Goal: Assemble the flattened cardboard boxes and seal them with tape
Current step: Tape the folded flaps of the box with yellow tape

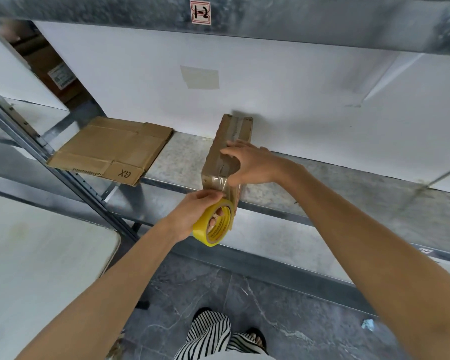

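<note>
Grey metal shelf (322,183) with a white board behind carries the box (233,128), standing at the shelf's front edge. Flattened cardboard (112,149) lies well apart to its left. The right hand (255,165) curls its fingers over the box top, steadying it. The left hand (192,216) grips the yellow tape roll (205,236), fingers through its core, with tape stretched over the box's near end. It seems best to pull the strip taut, centre it on the seam, and press it flat before tearing.

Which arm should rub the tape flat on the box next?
Right, probably. The right grip holds the box just beside the fresh tape strip, with its thumb close to it. The left grip is busy holding the tape roll.
</note>
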